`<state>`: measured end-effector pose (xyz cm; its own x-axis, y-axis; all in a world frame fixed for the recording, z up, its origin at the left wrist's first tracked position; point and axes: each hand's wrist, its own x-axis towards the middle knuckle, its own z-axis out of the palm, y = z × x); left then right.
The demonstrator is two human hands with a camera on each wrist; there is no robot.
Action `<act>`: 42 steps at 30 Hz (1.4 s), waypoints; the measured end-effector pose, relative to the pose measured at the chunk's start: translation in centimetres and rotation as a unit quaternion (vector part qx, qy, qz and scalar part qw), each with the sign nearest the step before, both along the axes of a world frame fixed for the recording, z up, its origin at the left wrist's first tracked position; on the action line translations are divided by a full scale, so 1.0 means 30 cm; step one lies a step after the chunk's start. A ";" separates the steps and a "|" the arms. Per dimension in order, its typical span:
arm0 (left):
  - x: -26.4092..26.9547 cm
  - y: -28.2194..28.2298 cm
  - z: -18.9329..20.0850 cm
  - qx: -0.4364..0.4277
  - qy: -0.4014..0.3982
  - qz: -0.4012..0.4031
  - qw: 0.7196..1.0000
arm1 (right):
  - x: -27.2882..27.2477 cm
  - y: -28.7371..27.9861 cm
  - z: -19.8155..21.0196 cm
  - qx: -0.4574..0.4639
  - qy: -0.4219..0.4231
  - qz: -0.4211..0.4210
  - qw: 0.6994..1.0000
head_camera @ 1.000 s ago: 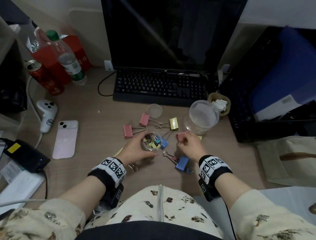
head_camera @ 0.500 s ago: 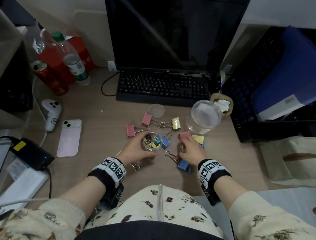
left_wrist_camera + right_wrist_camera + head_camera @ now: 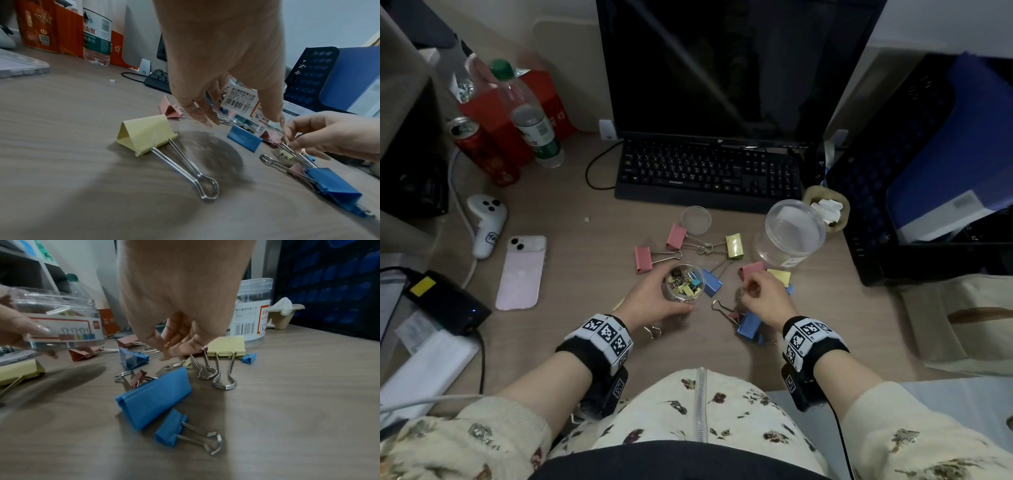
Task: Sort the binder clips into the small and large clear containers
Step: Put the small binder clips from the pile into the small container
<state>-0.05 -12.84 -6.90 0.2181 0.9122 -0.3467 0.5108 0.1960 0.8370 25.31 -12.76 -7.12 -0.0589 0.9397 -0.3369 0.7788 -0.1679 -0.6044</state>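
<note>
A large blue clip (image 3: 749,324) is lying nearest. The left hand (image 3: 650,298) is gripping the small jar (image 3: 685,283) of small clips; the right hand's (image 3: 767,294) fingers are curling over scattered clips, grasp unclear. The large jar (image 3: 789,236) is standing beyond.

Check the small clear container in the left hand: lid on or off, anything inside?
Lid off, partly filled. The small clear container has an open mouth with small coloured clips visible inside; left hand grips its side. A round clear lid lies near the keyboard.
</note>
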 end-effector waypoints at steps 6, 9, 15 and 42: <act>0.007 -0.004 0.008 -0.005 -0.005 -0.002 1.000 | 0.023 -0.002 0.010 -0.008 -0.086 0.058 0.995; 0.010 -0.007 0.015 -0.003 -0.004 -0.001 1.000 | 0.016 -0.010 0.018 -0.021 -0.112 0.104 0.988; 0.005 -0.008 0.017 -0.002 -0.003 0.002 1.000 | -0.011 -0.009 0.002 -0.035 -0.158 0.101 0.982; 0.043 0.014 -0.011 0.002 -0.009 -0.007 1.000 | -0.085 0.069 0.142 0.110 0.124 0.032 0.986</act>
<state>1.25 -12.42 -7.23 0.2373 0.9102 -0.3395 0.4979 0.1861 0.8470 22.76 -10.70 -2.86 -0.1754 0.9801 -0.0933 0.6069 0.0331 -0.7941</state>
